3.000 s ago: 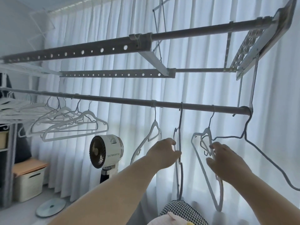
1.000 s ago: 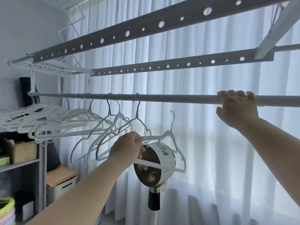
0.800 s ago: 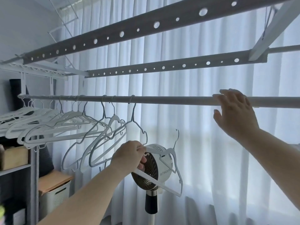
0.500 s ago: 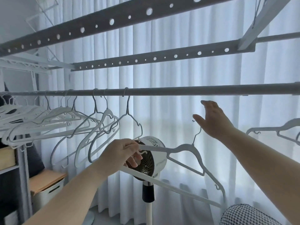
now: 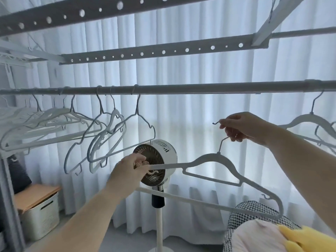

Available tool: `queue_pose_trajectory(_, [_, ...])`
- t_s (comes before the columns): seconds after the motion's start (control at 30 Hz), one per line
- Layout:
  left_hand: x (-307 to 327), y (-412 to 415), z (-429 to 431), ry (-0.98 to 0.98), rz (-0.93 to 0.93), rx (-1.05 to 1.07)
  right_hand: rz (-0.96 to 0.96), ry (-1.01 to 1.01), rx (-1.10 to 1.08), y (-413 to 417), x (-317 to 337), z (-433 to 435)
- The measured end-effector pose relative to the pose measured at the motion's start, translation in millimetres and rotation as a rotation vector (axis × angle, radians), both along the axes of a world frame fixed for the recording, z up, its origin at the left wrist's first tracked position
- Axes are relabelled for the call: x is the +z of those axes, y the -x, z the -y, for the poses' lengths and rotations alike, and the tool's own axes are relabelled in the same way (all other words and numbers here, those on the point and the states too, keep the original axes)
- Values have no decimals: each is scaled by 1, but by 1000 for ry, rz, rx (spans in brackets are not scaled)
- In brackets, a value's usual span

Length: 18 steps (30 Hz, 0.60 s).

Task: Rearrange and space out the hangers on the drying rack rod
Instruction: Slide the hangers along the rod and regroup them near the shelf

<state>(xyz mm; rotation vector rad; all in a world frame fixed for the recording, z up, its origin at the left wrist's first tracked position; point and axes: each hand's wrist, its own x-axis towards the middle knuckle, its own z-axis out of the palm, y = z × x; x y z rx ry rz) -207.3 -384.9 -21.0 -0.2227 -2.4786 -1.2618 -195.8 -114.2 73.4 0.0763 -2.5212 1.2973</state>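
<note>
Right hand [image 5: 243, 127], fingers curled, pinching the wire hook of a loose hanger [image 5: 209, 160]; the hook's tip juts from the fingers toward 9 o'clock. Left hand [image 5: 130, 171], lower and toward 8 o'clock from the right, grips the hanger's near shoulder end in front of a fan [image 5: 163, 151]. The loose hanger is held off the rod [image 5: 200, 89], its long axis sloping from the left hand down toward 4 o'clock, so the far shoulder sits lowest, above a checked cloth [image 5: 254, 211]. The rod lies at 12 o'clock from the right hand, apart from it, and runs 9 to 3 o'clock across the view; the right hand is the nearer of the two. The coming move is probably a lift of the hook up and over the rod. Open room: a bare stretch of rod directly overhead, bounded at 9 o'clock by crowded hangers [image 5: 109, 135] and at 3 o'clock by a single hanger [image 5: 309, 119]. A perforated bar [image 5: 163, 51] overhead limits headroom, and a curtain [image 5: 200, 70] hangs behind.
</note>
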Motion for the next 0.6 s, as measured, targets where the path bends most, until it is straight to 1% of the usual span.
queue_pose_trajectory(0.03, [-2,-2,-4,87,-6,8,-13,1,-11,-3,1,3])
queue_pose_trajectory(0.07, [-2,-5,-7,100,-12,-7,-25,-3,-27,-7,2,7])
queue_pose_trajectory(0.17, [2,-14,-15,27,-38,-91,-34,-23,-86,-19,5,19])
queue_pose_trajectory(0.27, [-2,-21,-20,-68,22,-213,-26,1,-141,-26,6,32])
queue_pose_trajectory(0.37, [-6,-30,-25,-87,52,-309,0,8,-227,-31,2,46])
queue_pose_trajectory(0.43, [-8,-37,-30,-98,99,-379,13,102,-210,-37,-1,56])
queue_pose_trajectory(0.53, [-12,-45,-37,-96,178,-458,24,349,-129,-47,-4,74])
queue_pose_trajectory(0.6, [-13,-50,-40,-81,223,-487,-14,413,-80,-49,-5,84])
